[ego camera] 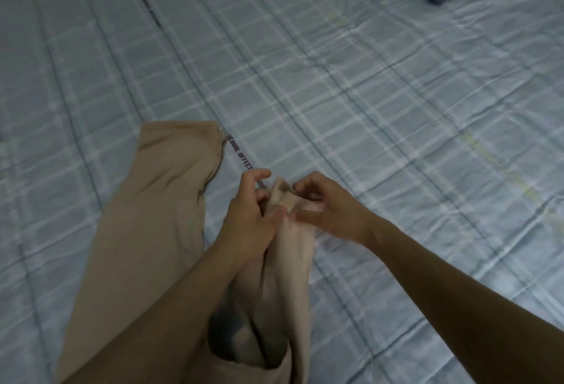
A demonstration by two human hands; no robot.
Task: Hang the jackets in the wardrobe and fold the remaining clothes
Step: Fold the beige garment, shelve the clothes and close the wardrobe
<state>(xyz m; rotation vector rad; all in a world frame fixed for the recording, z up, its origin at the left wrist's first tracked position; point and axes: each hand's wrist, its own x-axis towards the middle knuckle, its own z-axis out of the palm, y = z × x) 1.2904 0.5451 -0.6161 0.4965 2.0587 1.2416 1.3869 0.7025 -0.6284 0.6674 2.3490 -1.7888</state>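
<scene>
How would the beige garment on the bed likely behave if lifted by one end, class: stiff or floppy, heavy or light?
Probably floppy: the beige garment bunches into soft folds where the left hand and right hand pinch it. It likely weighs little, since fingertips alone hold up the gathered end. It seems unlikely to slide, lying limp on the quilted bedspread.

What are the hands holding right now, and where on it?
Both hands grip the beige garment at the bunched end of one of its parts, the left hand and right hand pinching either side of that end, above the plaid bedsheet.
</scene>
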